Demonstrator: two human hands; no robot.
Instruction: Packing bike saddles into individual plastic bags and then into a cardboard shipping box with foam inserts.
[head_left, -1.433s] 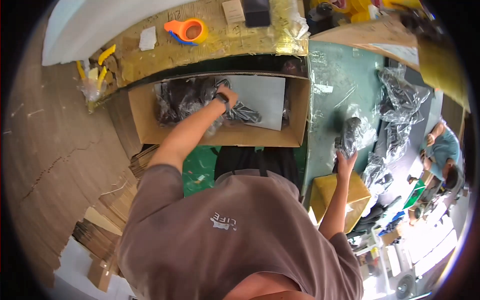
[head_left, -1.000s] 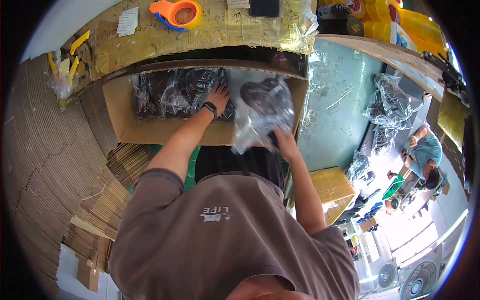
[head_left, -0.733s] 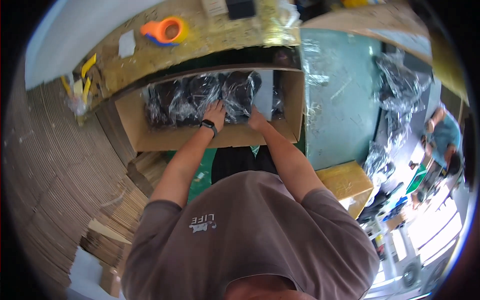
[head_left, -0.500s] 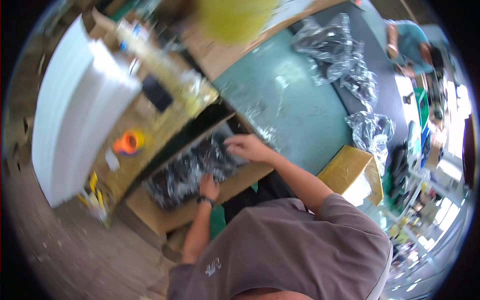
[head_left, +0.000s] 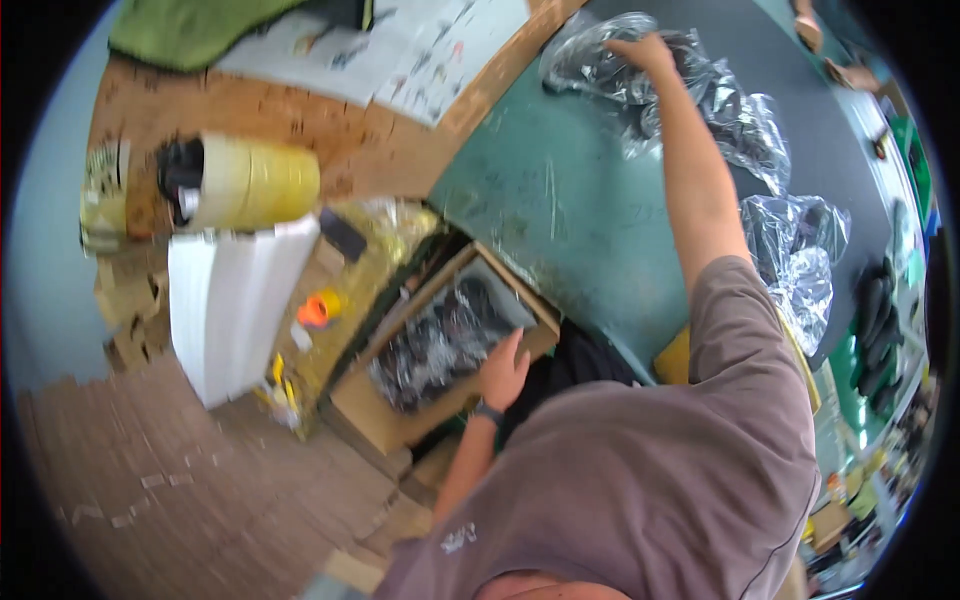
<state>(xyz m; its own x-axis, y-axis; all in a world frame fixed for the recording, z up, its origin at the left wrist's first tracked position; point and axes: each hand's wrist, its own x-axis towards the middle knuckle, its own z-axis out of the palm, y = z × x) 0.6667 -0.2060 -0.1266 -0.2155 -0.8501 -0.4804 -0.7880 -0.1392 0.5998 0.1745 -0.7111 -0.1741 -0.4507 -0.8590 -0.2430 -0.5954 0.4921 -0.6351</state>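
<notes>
An open cardboard box (head_left: 392, 428) stands below the table edge, with dark items in clear plastic (head_left: 435, 345) packed inside it. My left hand (head_left: 503, 372) lies at the box's near right rim, fingers stretched out and holding nothing. Far across the green-topped table (head_left: 560, 200), my right hand (head_left: 645, 52) grips a clear plastic bag (head_left: 585, 68) with dark contents. Some of its fingers are hidden by the plastic. More bagged dark items (head_left: 745, 135) lie just right of my forearm, and another clear bag (head_left: 800, 262) is nearer, beyond my upper arm.
White foam sheets (head_left: 235, 310) stand left of the box, beside an orange tape roll (head_left: 318, 308) and yellow-handled tools (head_left: 282, 385). A yellow bin (head_left: 255, 182) sits behind them. Flattened cardboard (head_left: 200, 480) covers the lower left. Another person's hand (head_left: 808, 32) shows at the far right.
My right hand has left the box and reached far across the table to a plastic bag. My left hand has shifted from the bagged items to the box's rim. The view has turned.
</notes>
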